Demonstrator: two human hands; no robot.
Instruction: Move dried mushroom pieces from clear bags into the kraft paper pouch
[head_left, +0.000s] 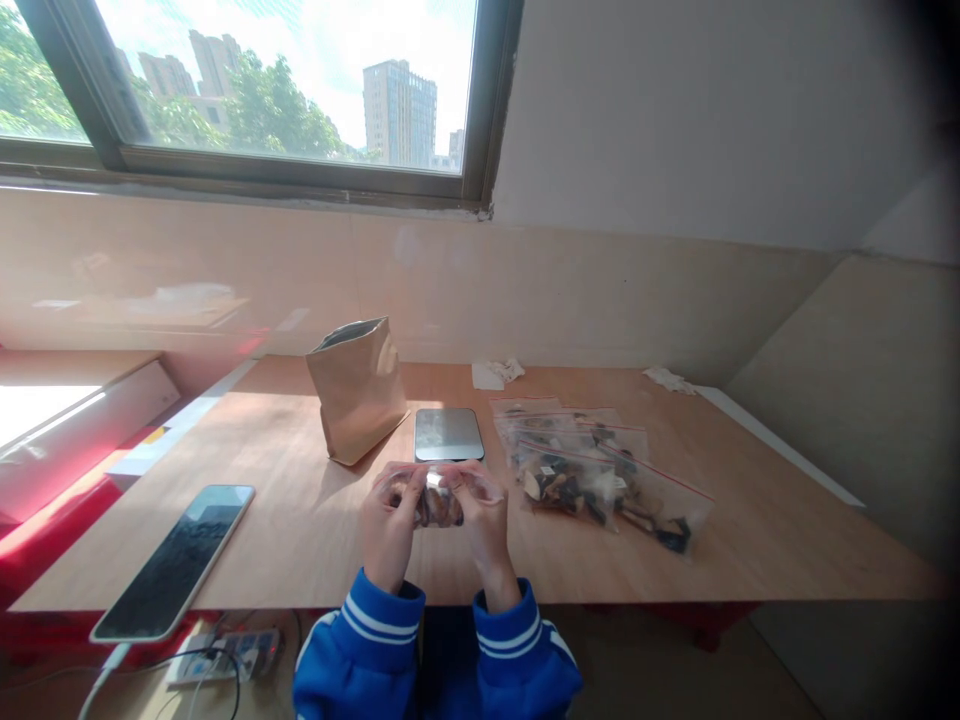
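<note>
Both of my hands hold one small clear zip bag (438,500) with dark and pale dried pieces inside, just above the near part of the wooden table (300,500). My left hand (388,528) pinches its left end and my right hand (484,520) pinches its right end, fingers along the top edge. Right behind the bag lies a small flat scale (448,433) with a shiny top. An open brown paper pouch (357,388) stands upright to the left of the scale.
Several filled zip bags with red seals (592,470) lie overlapping at my right. A tablet (177,560) with a dark screen lies at the near left edge. Crumpled tissues (495,372) sit by the back wall. A power strip (225,655) lies on the floor below.
</note>
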